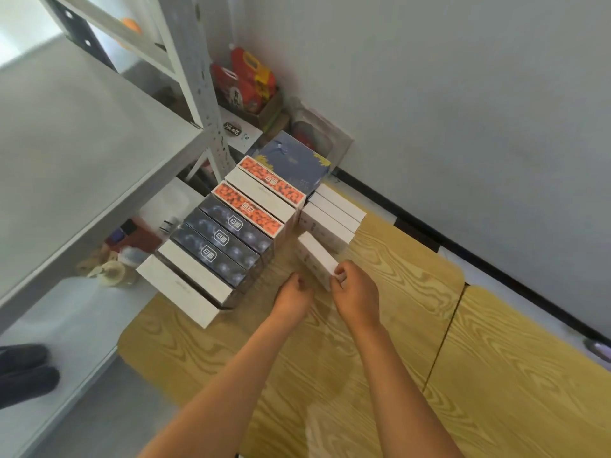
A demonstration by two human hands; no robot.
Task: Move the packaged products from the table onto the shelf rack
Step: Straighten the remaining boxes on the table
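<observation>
A row of long packaged boxes (228, 239) stands on the wooden table (363, 375) at its left end: white ones, dark blue ones and orange-patterned ones. A short stack of white boxes (330, 216) lies behind them to the right. My right hand (355, 297) pinches the near end of a single white box (315, 257), which is tilted off the stack. My left hand (294, 294) sits just left of that box with fingers curled, holding nothing. The grey shelf rack (82, 153) stands to the left.
A dark blue gift box (294, 163) and red packages in a carton (248, 84) sit in the corner behind the rack. Tape rolls and small items (115, 262) lie on the lower shelf. The grey wall (463, 110) runs along the table's far side.
</observation>
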